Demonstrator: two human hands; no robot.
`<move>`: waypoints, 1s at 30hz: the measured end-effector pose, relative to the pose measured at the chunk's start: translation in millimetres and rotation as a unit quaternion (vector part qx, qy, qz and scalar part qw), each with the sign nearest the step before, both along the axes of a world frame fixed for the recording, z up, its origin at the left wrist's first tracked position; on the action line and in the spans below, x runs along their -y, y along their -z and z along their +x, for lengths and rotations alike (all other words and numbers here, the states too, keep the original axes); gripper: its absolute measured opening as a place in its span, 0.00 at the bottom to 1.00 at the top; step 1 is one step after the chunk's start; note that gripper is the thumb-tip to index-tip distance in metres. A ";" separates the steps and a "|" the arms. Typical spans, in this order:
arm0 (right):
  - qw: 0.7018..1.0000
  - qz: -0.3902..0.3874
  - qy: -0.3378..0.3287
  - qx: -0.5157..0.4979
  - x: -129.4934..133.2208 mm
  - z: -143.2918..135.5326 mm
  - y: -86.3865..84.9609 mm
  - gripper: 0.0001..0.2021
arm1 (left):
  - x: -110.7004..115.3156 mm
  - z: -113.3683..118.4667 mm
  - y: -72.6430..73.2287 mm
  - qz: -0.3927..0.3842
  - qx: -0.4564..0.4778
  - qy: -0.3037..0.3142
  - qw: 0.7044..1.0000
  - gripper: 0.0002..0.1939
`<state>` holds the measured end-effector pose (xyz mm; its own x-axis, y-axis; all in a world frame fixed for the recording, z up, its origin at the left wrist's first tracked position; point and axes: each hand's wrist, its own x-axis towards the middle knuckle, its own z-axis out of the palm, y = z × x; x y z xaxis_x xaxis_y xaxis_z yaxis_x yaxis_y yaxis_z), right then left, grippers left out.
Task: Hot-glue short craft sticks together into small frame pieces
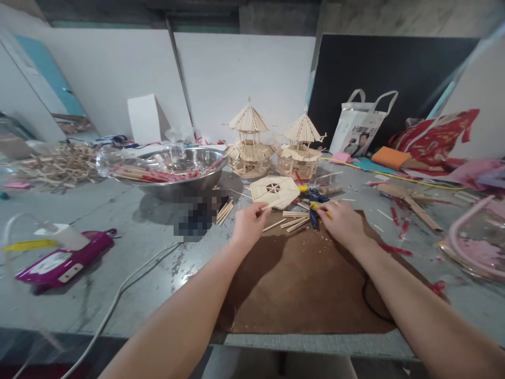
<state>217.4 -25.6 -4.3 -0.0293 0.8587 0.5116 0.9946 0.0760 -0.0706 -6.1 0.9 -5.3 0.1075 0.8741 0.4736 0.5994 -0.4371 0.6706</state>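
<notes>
My left hand (pixel 249 225) is closed in a pinch on a thin wooden stick (pixel 275 203) at the near edge of a six-sided stick panel (pixel 258 190). That panel lies flat, with a spoked opening in its middle. My right hand (pixel 342 222) has its fingers closed around a blue and yellow tool, which looks like a glue gun (pixel 314 218). Between my hands, several cut sticks (pixel 295 223) lie at the top of a brown board (pixel 292 284). Behind the panel stand two stick pavilions, one on the left (pixel 249 152) and one on the right (pixel 302 150).
A steel bowl (pixel 173 185) with red-wrapped sticks stands left, near a pile of loose sticks (pixel 63 166). A purple power strip (pixel 74 263) and white cable (pixel 130 279) lie nearer me. Red scraps, a cardboard piece (pixel 420 210) and a white bag (pixel 355 126) are right.
</notes>
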 end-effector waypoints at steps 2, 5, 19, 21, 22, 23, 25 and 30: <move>0.992 -0.016 -0.112 0.050 3.5 -22.2 -2.8 0.12 | -0.2 -0.2 -1.1 -0.002 0.006 -0.004 1.000 0.14; 0.975 -0.037 -0.192 0.106 4.7 -53.5 -4.0 0.11 | -0.3 -0.8 -2.1 -0.002 0.007 -0.005 1.000 0.15; 0.933 -0.115 -0.251 0.231 -16.7 -101.8 5.1 0.12 | -0.2 -2.3 -6.9 -0.012 0.028 -0.031 0.999 0.16; 0.937 -0.100 -0.263 0.209 -12.4 -94.9 6.6 0.12 | -0.9 -3.1 -6.3 -0.013 0.042 -0.029 0.999 0.16; 0.940 -0.091 -0.269 0.187 -10.1 -90.3 7.3 0.11 | -1.0 -3.3 -6.2 -0.015 0.052 -0.028 0.998 0.16; 0.945 -0.082 -0.276 0.154 -7.9 -85.4 7.8 0.11 | -0.9 -3.4 -6.2 -0.016 0.062 -0.027 0.998 0.16; 0.957 -0.065 -0.279 0.038 -4.5 -75.8 7.6 0.09 | -0.1 -3.1 -6.5 -0.020 0.076 -0.024 0.997 0.16; 0.816 -0.073 -0.189 -0.541 -2.8 -64.4 -0.6 0.04 | 4.9 0.9 -6.4 -0.002 0.051 -0.007 0.999 0.15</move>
<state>153.0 -22.8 -3.8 0.0946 0.9471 0.3065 0.2505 0.2754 -0.9281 -5.2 -4.0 1.1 0.0472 0.8766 0.4788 0.5337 -0.4273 0.7297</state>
